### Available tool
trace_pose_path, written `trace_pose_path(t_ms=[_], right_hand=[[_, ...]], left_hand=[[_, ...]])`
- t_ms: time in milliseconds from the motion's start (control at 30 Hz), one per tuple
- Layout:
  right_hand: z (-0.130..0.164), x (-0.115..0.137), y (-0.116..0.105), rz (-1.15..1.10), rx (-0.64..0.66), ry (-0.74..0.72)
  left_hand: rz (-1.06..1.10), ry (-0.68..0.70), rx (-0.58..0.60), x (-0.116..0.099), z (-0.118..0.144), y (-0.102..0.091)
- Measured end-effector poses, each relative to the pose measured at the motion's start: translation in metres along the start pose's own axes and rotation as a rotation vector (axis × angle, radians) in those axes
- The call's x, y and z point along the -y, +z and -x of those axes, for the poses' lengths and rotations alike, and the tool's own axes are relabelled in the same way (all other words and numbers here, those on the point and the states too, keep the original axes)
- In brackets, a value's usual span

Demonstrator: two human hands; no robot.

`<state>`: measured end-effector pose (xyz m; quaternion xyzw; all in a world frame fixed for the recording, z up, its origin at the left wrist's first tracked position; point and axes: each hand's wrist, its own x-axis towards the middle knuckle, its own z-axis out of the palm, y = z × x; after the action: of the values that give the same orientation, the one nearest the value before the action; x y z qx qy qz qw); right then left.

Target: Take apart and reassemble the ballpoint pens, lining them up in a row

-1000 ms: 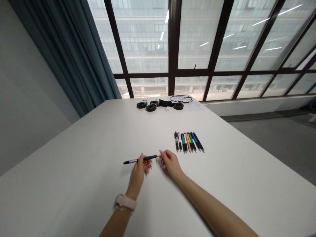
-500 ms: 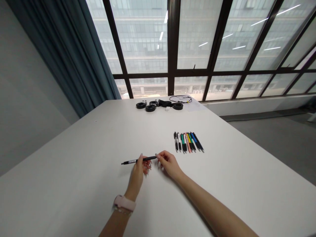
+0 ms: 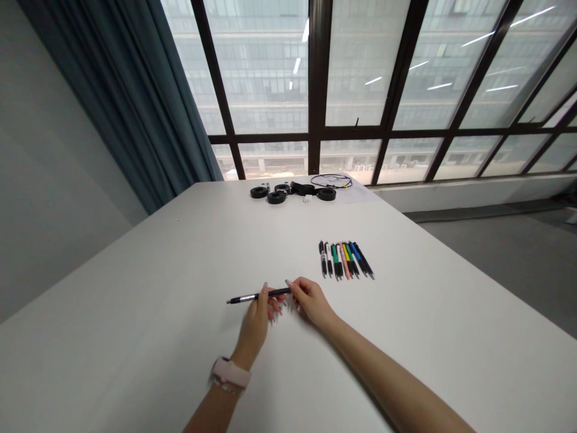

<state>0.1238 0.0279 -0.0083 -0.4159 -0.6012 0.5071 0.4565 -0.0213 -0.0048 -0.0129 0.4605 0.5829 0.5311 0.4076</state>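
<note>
Pen [image 3: 259, 296] has lifted slightly; left hand [image 3: 256, 322] and right hand [image 3: 311, 300] keep their grip.

Single head-worn view, high above the white table [image 3: 135, 313], facing forward and down toward 12 o'clock, window [image 3: 360, 72] beyond, hands close below

Pen [image 3: 258, 296] held level above surface [image 3: 135, 288], between left hand [image 3: 256, 319] and right hand [image 3: 311, 300]. Left hand set at pen's middle, right hand at its right end. Row of pens [image 3: 345, 260] laid on surface beyond and right of hands. Rings [image 3: 276, 195] and cable [image 3: 330, 180] placed at surface's far edge, before window [image 3: 315, 78]. Curtain [image 3: 121, 90] hung far left.
</note>
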Motion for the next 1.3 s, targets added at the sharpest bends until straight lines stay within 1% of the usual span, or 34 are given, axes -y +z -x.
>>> trace_pose_path(t_ms=[233, 500, 600, 800, 900, 967, 1067, 1300], right_hand=[[0.0041, 0.0029, 0.0004, 0.033, 0.075, 0.039], [0.0014, -0.0041, 0.0014, -0.007, 0.051, 0.055], [0.0020, -0.0025, 0.0009, -0.031, 0.043, 0.065], [0.0026, 0.0034, -0.0009, -0.055, 0.006, 0.019], [0.0025, 0.0024, -0.0008, -0.043, 0.045, 0.044], [0.0027, 0.0010, -0.0005, -0.031, 0.082, 0.061], [0.0031, -0.0004, -0.0003, -0.002, 0.117, 0.050], [0.0031, -0.0018, -0.0013, 0.062, 0.151, 0.031]], left_hand=[[0.042, 0.002, 0.032, -0.0004, -0.0010, -0.0001], [0.091, -0.048, 0.019, 0.0000, -0.0049, 0.0003], [0.104, -0.060, 0.010, -0.0005, -0.0053, 0.0001], [0.175, -0.076, -0.012, -0.0029, -0.0056, 0.0015], [0.188, -0.108, -0.035, -0.0033, -0.0066, 0.0027], [0.199, -0.120, -0.029, -0.0030, -0.0074, 0.0034], [0.202, -0.133, -0.021, -0.0023, -0.0078, 0.0037], [0.165, -0.103, -0.018, -0.0024, -0.0051, 0.0029]])
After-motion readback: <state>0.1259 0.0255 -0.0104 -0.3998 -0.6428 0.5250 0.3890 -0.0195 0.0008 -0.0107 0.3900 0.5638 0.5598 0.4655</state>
